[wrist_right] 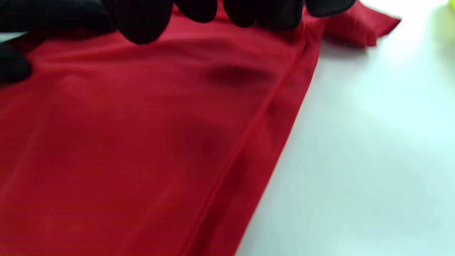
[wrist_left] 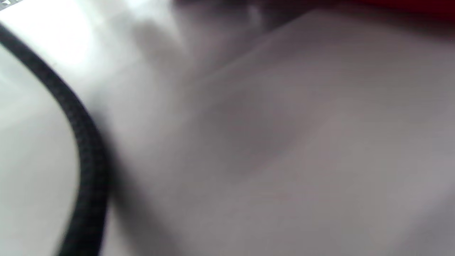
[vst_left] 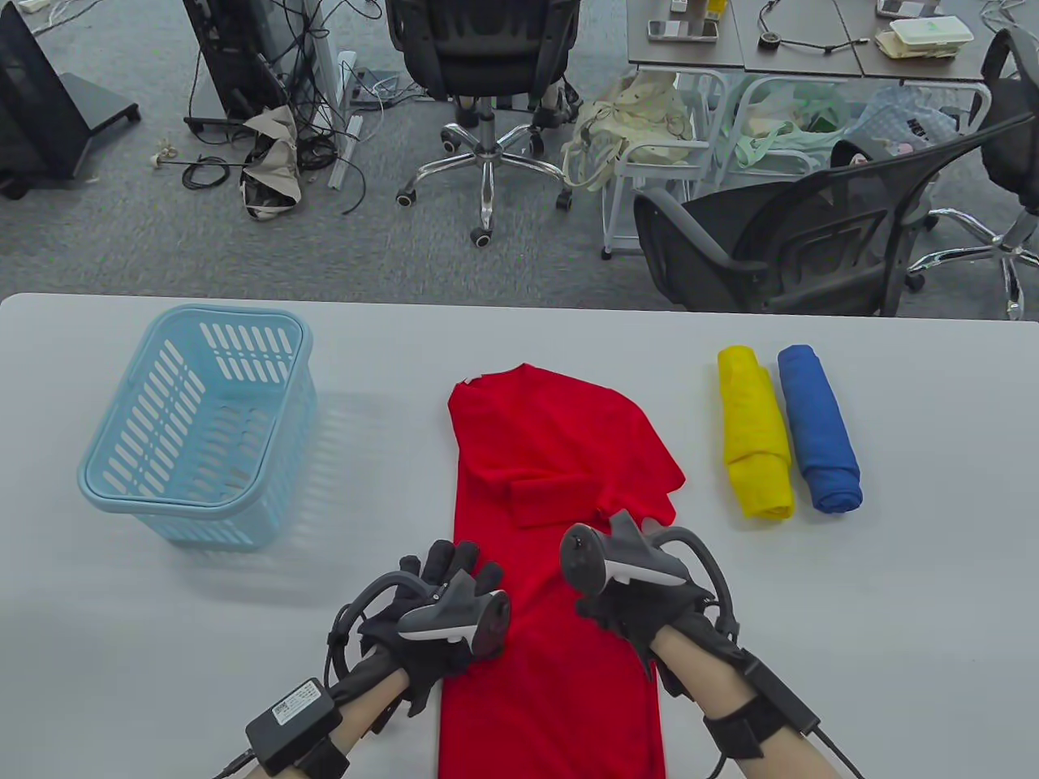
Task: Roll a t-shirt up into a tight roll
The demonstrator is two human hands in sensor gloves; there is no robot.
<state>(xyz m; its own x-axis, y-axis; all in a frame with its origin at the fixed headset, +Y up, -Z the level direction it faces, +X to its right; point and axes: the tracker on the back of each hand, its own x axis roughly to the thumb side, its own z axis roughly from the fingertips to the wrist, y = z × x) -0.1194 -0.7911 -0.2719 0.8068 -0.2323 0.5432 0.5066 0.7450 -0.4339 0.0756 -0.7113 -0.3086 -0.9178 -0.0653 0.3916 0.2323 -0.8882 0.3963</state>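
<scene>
table view: red t-shirt (vst_left: 552,519) flat on table (vst_left: 893,617), folded lengthwise.
left hand (vst_left: 442,613) fingers spread on its left edge; right hand (vst_left: 629,584) on right edge, finger state unclear.

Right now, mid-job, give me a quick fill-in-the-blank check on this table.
The t-shirt lying flat under both hands is ____.
The rolled shirt touching the blue roll is ____.
The light blue basket stands on the person's ____ side.
The left hand rests on the shirt's ____ edge.

Missing words: red; yellow; left; left
</scene>
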